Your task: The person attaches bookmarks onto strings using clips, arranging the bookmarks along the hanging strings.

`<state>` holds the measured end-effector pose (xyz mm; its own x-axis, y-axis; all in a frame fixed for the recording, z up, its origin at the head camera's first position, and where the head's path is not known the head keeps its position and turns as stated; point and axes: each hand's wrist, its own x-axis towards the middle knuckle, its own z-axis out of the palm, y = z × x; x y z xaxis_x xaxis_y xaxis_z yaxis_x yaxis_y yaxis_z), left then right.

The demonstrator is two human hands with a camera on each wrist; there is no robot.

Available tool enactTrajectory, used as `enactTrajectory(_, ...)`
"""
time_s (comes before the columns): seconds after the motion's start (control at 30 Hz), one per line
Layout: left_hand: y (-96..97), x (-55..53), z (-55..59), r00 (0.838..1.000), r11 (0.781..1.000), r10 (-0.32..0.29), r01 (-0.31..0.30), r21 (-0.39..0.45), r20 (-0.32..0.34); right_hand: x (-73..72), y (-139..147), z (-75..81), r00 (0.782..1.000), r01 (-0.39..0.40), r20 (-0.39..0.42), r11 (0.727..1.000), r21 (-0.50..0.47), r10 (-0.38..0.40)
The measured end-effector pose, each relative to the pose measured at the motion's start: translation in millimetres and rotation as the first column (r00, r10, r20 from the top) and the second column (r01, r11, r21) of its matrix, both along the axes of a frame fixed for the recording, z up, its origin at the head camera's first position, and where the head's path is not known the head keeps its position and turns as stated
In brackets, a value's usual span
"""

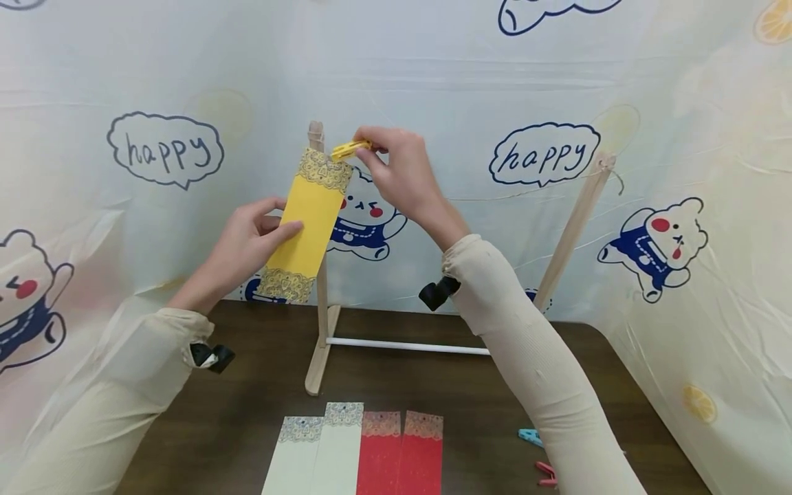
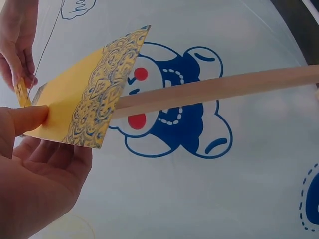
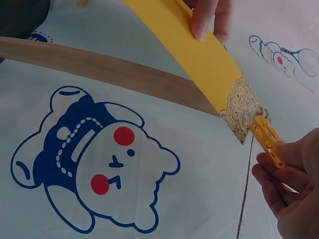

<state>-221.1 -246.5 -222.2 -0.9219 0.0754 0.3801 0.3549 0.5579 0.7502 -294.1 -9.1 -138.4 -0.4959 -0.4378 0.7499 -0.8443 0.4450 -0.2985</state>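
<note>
1. Through the head view I have a pale plastic sheet printed with blue-and-white bears as the backdrop, with a dark brown table before it.
2. On the table I make out a light wooden stand: a left post, a leaning right post and a white rod low down. In the right wrist view a thin twine runs off from near the clip.
3. The long yellow paper card with lace-patterned ends is held up, tilted, in front of the left post. I judge it light, flat and fairly stiff, but easily creased; I'd hold it by the long edges at the plain middle, pinching gently.
4. Two white lace-topped cards and two red ones lie side by side at the front.
5. The left hand pinches the yellow card, thumb in front, fingers behind.
6. The right hand pinches the small yellow plastic clip beside the card's upper corner; I cannot tell whether it bites. It looks light and springy, best squeezed at the tail.
7. A blue clip and a pink clip lie near the right forearm.
</note>
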Motion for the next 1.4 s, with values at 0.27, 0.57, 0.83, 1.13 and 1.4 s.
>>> enactTrajectory(0.27,1.0,-6.1,3.2,1.000,1.000,-0.022,0.022,0.017,0.001,-10.0,0.8,0.9,0.992,-0.012,0.122,1.000,-0.018,0.014)
enactTrajectory(0.57,2.8,-6.8,7.2,0.999,0.999,-0.034,0.034,0.020,0.007,-15.3,5.6,5.6,0.945,-0.137,0.280,0.982,-0.131,0.169)
enactTrajectory(0.83,1.2,-5.8,7.3,0.998,0.998,-0.039,0.037,0.050,0.043,-19.6,9.3,3.9,0.930,-0.150,0.316,0.978,-0.144,0.189)
enactTrajectory(1.13,3.2,-5.6,9.8,0.997,0.997,-0.048,0.044,0.063,0.054,-23.5,11.0,1.5,0.889,-0.187,0.377,0.957,-0.220,0.260)
enactTrajectory(1.4,0.9,-3.6,8.1,0.997,0.995,-0.060,0.056,0.079,0.052,-23.0,9.9,1.5,0.868,-0.169,0.438,0.969,-0.180,0.233)
